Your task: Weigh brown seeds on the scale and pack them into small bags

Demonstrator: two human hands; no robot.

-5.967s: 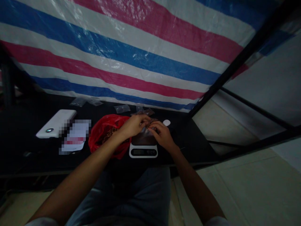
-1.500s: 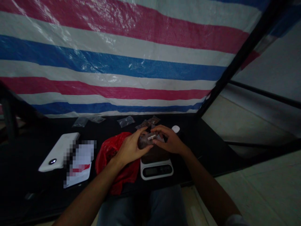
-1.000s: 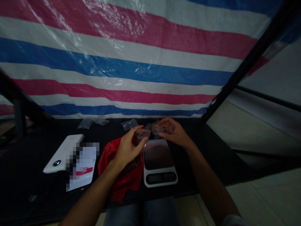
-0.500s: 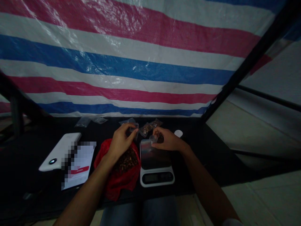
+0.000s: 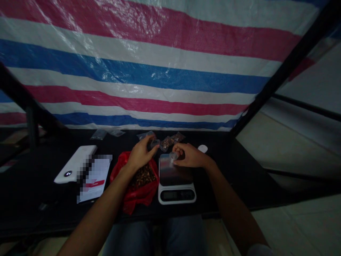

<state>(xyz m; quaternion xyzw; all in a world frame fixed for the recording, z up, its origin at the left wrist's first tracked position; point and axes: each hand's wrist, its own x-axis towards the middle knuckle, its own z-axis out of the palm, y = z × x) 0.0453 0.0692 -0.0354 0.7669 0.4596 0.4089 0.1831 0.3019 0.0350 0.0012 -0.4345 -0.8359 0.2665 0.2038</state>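
My left hand (image 5: 141, 153) is above the far side of a red plastic bag (image 5: 153, 188), its thumb and fingers closed on a small clear plastic bag (image 5: 155, 143). Loose brown pieces (image 5: 144, 176) like seeds or dried bits lie in the red bag. My right hand (image 5: 191, 155) pinches a small clear cup (image 5: 174, 155) over the steel plate of a white digital scale (image 5: 177, 198). What the cup contains, I cannot make out. Just beyond the hands lie small filled clear packets (image 5: 167, 142).
A white power bank (image 5: 76, 165) and a phone (image 5: 97, 177) with a lit screen lie at the left. Clear bags (image 5: 99, 134) rest at the back, and a white round disc (image 5: 203, 148) lies right of the scale. A striped sheet (image 5: 160, 78) hangs behind the black table (image 5: 234, 170).
The head view has shifted slightly, so the table items sit a little higher. The cup in my right hand is turned slightly differently. My left hand keeps its hold on the clear bag.
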